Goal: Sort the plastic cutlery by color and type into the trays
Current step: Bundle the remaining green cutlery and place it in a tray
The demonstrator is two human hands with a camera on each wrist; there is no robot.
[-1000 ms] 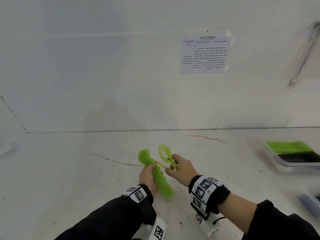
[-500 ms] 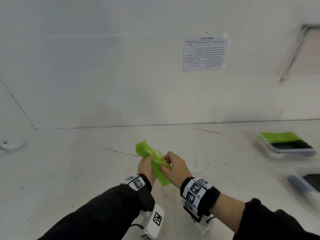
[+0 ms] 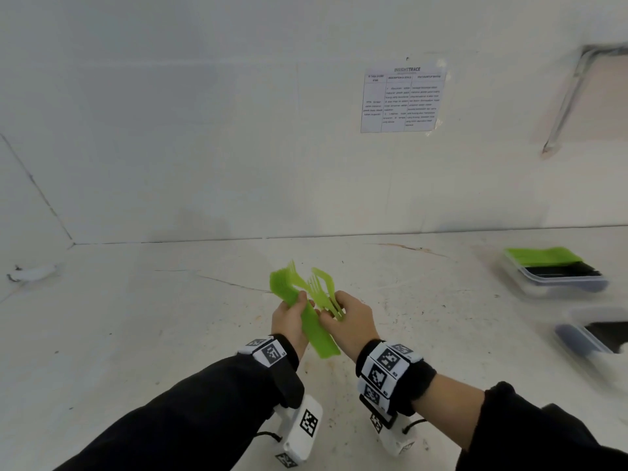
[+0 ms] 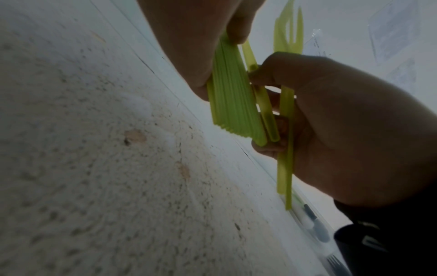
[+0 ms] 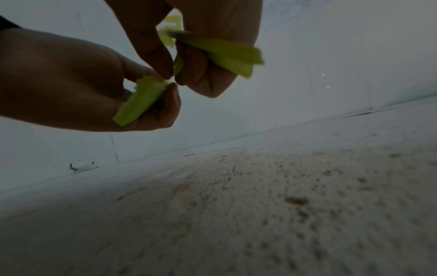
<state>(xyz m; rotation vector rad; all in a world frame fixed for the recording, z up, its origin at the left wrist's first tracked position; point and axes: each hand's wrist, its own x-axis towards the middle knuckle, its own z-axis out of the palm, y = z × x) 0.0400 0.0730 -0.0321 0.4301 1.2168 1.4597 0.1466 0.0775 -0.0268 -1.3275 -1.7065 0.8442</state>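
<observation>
Both hands are held together above the white table (image 3: 170,334). My left hand (image 3: 299,307) grips a thick stack of green plastic forks (image 3: 314,329) around its middle, tines pointing away. My right hand (image 3: 334,311) pinches a few loose green forks (image 3: 323,288) by their handles, fanned out right beside the stack. In the left wrist view the stack (image 4: 234,104) sits against the loose forks (image 4: 286,130). The right wrist view shows my left hand (image 5: 165,87) curled round the stack (image 5: 141,102) and the loose forks (image 5: 224,54) in my right hand's fingers.
A clear tray (image 3: 557,283) with green and black cutlery stands at the far right. A second tray (image 3: 577,338) with dark pieces lies nearer, cut off by the frame edge. A paper sheet (image 3: 402,98) hangs on the wall behind the table.
My right hand brought its loose forks against the stack half a second ago. They now stand fanned out beside it, and both hands sit slightly higher.
</observation>
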